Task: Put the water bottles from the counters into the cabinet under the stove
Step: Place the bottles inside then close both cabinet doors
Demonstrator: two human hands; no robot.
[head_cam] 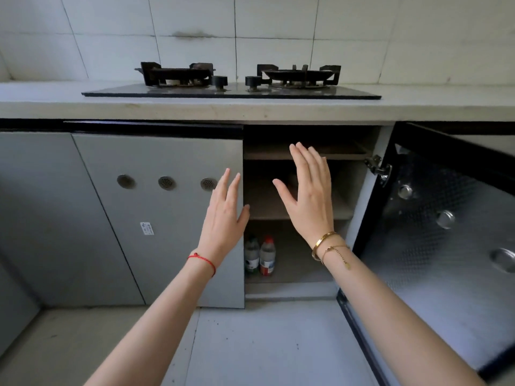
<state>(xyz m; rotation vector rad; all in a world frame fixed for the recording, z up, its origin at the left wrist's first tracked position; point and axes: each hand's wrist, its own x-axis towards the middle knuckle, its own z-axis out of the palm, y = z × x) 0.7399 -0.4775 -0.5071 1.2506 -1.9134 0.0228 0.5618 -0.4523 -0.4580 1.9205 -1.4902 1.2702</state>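
Note:
Two water bottles stand side by side at the left of the cabinet's bottom shelf (295, 277): a green-labelled one (251, 255) and a red-capped, red-labelled one (267, 256). The cabinet sits under the two-burner gas stove (231, 79), and its right door (446, 232) is swung wide open. My left hand (227, 207) is raised in front of the closed left door's edge, fingers spread, holding nothing. My right hand (309, 190) is held up before the middle shelf, open and empty, palm toward the cabinet.
The closed left cabinet door (167, 218) has three round vents. Two upper shelves (306, 156) inside hold nothing I can see. The grey counter (418, 107) runs along a tiled wall. Pale floor (264, 344) lies in front.

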